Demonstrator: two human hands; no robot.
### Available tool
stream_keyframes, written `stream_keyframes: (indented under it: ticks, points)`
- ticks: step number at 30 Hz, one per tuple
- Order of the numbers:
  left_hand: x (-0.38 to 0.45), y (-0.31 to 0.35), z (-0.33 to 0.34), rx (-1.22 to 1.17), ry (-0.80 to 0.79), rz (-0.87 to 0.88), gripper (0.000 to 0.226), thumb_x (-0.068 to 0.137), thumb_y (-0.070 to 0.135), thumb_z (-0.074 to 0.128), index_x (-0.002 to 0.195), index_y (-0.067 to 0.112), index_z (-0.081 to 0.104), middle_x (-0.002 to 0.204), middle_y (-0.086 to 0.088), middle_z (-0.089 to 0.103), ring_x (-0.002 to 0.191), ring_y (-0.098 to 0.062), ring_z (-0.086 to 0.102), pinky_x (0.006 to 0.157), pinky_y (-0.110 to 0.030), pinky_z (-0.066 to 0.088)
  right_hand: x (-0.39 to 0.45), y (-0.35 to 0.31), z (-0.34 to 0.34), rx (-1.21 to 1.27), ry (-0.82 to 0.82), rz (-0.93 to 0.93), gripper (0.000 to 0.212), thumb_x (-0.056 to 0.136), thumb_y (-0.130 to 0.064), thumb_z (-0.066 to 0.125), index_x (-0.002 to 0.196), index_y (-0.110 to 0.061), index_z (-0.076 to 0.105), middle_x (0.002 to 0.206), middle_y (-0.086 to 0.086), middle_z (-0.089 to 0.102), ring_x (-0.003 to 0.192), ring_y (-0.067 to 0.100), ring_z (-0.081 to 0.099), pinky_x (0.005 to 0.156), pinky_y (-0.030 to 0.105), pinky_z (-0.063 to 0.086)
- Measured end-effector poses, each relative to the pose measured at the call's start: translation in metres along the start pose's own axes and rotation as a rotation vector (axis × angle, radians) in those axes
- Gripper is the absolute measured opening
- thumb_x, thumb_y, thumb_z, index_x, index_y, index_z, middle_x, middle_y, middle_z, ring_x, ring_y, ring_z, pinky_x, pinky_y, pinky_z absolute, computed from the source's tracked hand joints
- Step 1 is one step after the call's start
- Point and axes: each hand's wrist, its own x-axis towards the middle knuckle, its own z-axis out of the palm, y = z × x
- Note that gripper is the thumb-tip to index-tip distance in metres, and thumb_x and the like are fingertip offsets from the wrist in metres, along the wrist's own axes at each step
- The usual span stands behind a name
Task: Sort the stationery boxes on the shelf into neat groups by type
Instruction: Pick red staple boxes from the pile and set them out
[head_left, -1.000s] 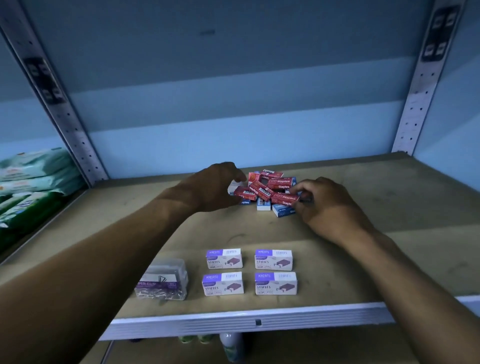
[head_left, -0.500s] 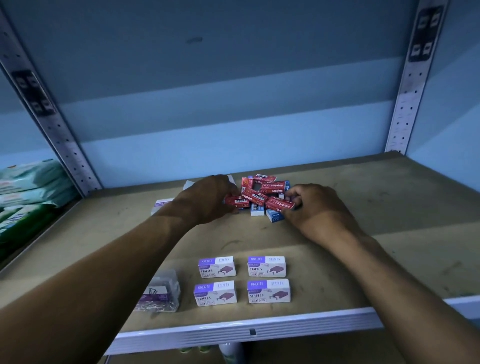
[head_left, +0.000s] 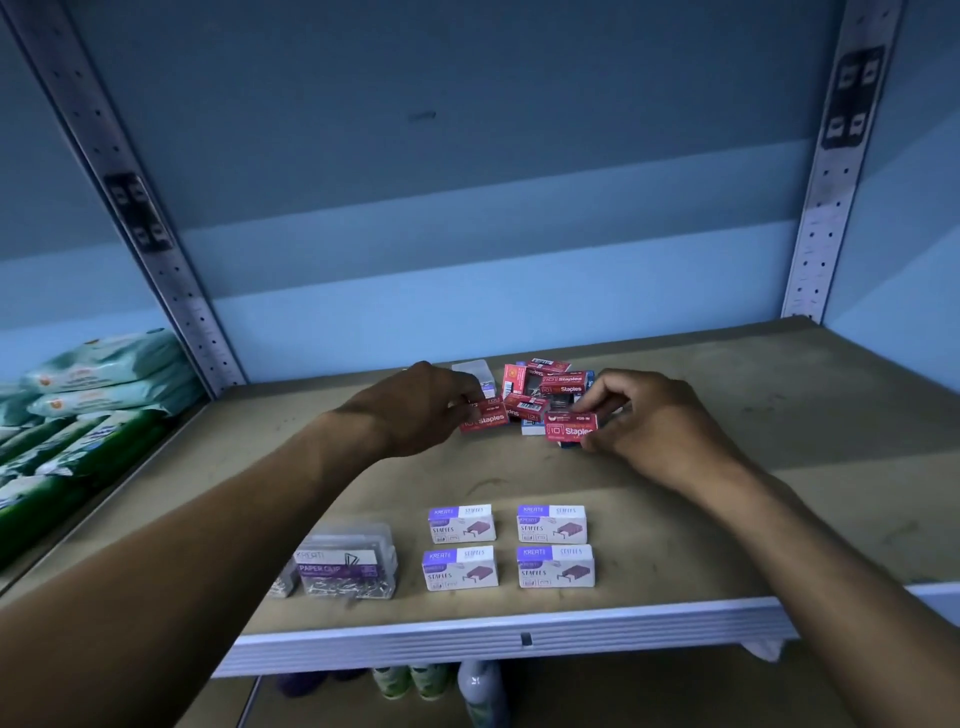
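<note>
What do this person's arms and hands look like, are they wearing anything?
Nothing worn shows: the left hand and right hand are bare, without gloves, and no rings, watch or bands are visible. Both forearms are bare too, with no sleeve in view up to the picture's edge.

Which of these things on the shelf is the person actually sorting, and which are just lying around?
Part of the job:
- red cardboard staple boxes, one in the left hand at, one in the right hand at
- white-and-purple staple boxes
- clear plastic paper clip box

Just lying about:
- green wipe packs
- bottles below
</note>
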Motion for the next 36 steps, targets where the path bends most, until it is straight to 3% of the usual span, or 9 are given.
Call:
stream_keyframes:
  ticks: [4,10,13,17,21,27,30,33,36]
  points:
    - [-0.007,0.007,-0.005,-0.134,-0.086,-0.052,0.022,0.096,0.028,0.053,0.113,0.028,0.068,0.112,0.007,0.068,0.097,-0.014,0.064,0.088,-0.03,0.049,-0.004,-0.003,0.0,-0.015,-0.027,-0.013,0.022,0.07,-0.007,0.086,0.079,-0.026,0.078,0.078,-0.011,0.074,0.068,0.002,0.064,0.061,0.005,0.043]
    - [-0.021,0.019,-0.01,-0.124,-0.17,-0.037,0.022,0.096,0.032,0.054,0.113,0.03,0.069,0.104,0.015,0.059,0.098,-0.011,0.061,0.086,-0.026,0.048,-0.012,-0.006,0.0,-0.042,-0.09,-0.017,0.023,0.07,-0.005,0.085,0.075,-0.025,0.076,0.076,-0.007,0.075,0.073,0.007,0.07,0.069,0.019,0.054]
    - [-0.025,0.023,-0.006,-0.111,-0.185,-0.019,0.023,0.097,0.03,0.054,0.115,0.028,0.069,0.109,0.013,0.063,0.095,-0.006,0.056,0.082,-0.02,0.042,-0.015,-0.007,0.002,-0.068,-0.103,-0.026,0.024,0.07,-0.004,0.084,0.075,-0.026,0.076,0.077,-0.008,0.074,0.071,0.002,0.068,0.069,0.017,0.053]
    - [-0.028,0.025,0.0,-0.094,-0.207,0.006,0.024,0.096,0.029,0.055,0.115,0.027,0.069,0.116,0.009,0.067,0.09,-0.004,0.053,0.084,-0.019,0.044,-0.018,-0.007,-0.001,-0.058,-0.131,-0.005,0.03,0.07,-0.003,0.083,0.084,-0.029,0.075,0.076,-0.006,0.075,0.069,0.002,0.068,0.067,0.016,0.052]
    - [-0.028,0.024,-0.003,-0.13,-0.188,0.029,0.021,0.091,0.027,0.063,0.111,0.027,0.071,0.106,0.012,0.069,0.088,-0.003,0.059,0.088,-0.026,0.052,-0.019,-0.009,-0.003,-0.049,-0.138,-0.014,0.034,0.07,-0.013,0.087,0.095,-0.032,0.075,0.081,-0.009,0.073,0.068,-0.001,0.067,0.074,0.018,0.054]
    - [-0.024,0.033,-0.003,-0.176,-0.166,0.063,0.026,0.087,0.02,0.07,0.112,0.023,0.071,0.105,0.01,0.069,0.087,-0.012,0.068,0.084,-0.026,0.054,-0.016,-0.012,0.004,-0.073,-0.15,-0.076,0.03,0.078,-0.013,0.081,0.105,-0.024,0.078,0.093,-0.007,0.075,0.078,-0.004,0.068,0.08,0.012,0.052]
    - [-0.021,0.035,-0.002,-0.132,-0.162,0.078,0.026,0.087,0.016,0.069,0.113,0.02,0.072,0.109,0.005,0.071,0.084,-0.009,0.064,0.084,-0.026,0.054,-0.016,-0.01,0.009,-0.154,-0.159,-0.1,0.028,0.081,-0.012,0.078,0.107,-0.023,0.078,0.097,-0.007,0.076,0.076,-0.009,0.063,0.076,0.005,0.048]
    - [-0.021,0.037,-0.003,-0.077,-0.122,0.079,0.024,0.088,0.015,0.068,0.111,0.019,0.073,0.109,0.004,0.071,0.08,-0.001,0.055,0.077,-0.014,0.049,-0.016,-0.011,0.01,-0.214,-0.155,-0.125,0.027,0.083,-0.008,0.072,0.102,-0.025,0.08,0.096,-0.01,0.077,0.068,-0.015,0.056,0.066,-0.002,0.04]
    - [-0.02,0.043,-0.005,-0.071,-0.076,0.08,0.023,0.088,0.015,0.068,0.109,0.02,0.073,0.108,0.004,0.072,0.072,0.003,0.053,0.069,-0.006,0.041,-0.019,-0.01,0.003,-0.224,-0.128,-0.127,0.028,0.083,-0.009,0.072,0.1,-0.029,0.081,0.095,-0.013,0.077,0.068,-0.015,0.056,0.065,-0.001,0.039]
